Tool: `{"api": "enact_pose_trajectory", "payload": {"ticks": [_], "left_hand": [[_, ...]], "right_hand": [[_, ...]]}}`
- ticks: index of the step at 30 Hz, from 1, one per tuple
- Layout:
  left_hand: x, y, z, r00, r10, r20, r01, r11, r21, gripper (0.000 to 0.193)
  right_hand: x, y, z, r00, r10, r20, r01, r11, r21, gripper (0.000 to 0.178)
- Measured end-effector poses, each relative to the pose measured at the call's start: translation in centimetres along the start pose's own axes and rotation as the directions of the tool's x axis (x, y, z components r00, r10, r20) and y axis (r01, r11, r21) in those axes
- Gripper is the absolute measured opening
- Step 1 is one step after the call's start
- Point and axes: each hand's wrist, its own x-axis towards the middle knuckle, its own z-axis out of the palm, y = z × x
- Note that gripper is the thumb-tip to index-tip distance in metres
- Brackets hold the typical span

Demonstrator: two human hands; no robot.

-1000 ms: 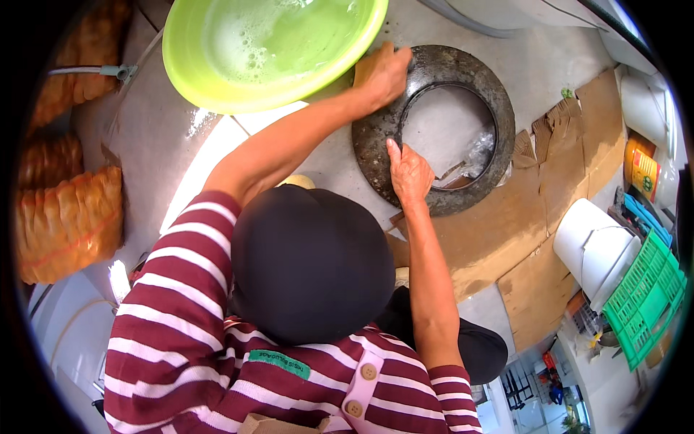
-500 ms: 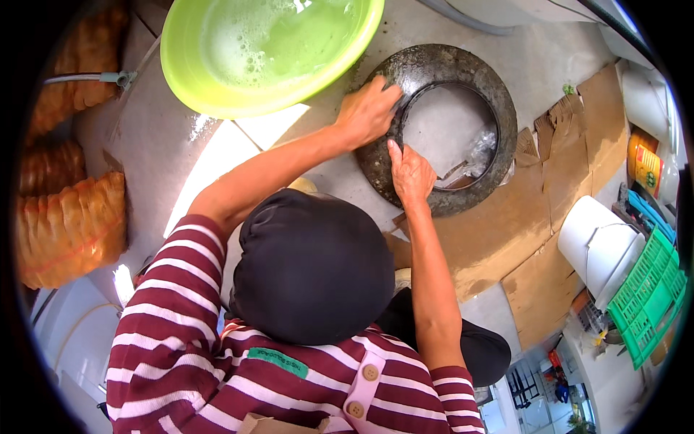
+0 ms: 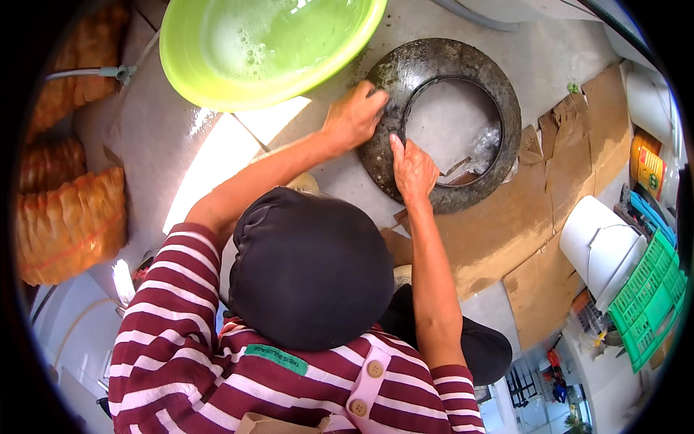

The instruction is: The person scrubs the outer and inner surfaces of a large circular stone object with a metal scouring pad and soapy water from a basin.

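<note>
A wide, dark, stained ring point(image 3: 471, 59) with a large round hole lies tilted in front of me; its surface looks wet in places. My left hand point(image 3: 353, 116) is curled into a fist at the ring's left side, closed around something small and dark that I cannot make out. On the near part of the ring, my right hand point(image 3: 414, 172) grips the inner edge, thumb stretched along the top. Through the hole, crumpled clear plastic point(image 3: 483, 150) shows on the floor.
A lime-green basin point(image 3: 173, 72) of soapy water stands at the far left. Flattened cardboard point(image 3: 499, 239) covers floor at right. Beyond it are a white bucket point(image 3: 589, 242) and a green plastic crate point(image 3: 647, 304). Orange net sacks point(image 3: 72, 224) stack up on the left.
My left hand has moved slightly left and back along the ring, still closed. The right hand keeps its grip on the inner edge.
</note>
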Motion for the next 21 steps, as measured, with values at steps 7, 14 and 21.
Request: {"api": "enact_pose_trajectory", "payload": {"ticks": [7,14,21], "left_hand": [[5.1,-0.6,0.2,0.986,-0.116,-0.12,0.129,0.986,0.107,0.027],[3.5,-1.0,0.1,0.995,-0.073,-0.064,0.078,0.994,0.077,0.03],[2.1,0.1,0.3,0.978,-0.151,-0.147,0.152,0.988,-0.008,0.02]], "right_hand": [[-0.2,-0.2,-0.1,1.0,-0.015,0.004,0.015,1.0,-0.022,0.056],[0.0,-0.2,-0.1,1.0,0.003,-0.008,-0.004,1.0,-0.002,0.056],[0.1,-0.1,0.1,0.999,-0.019,-0.026,0.019,1.0,0.003,0.056]]}}
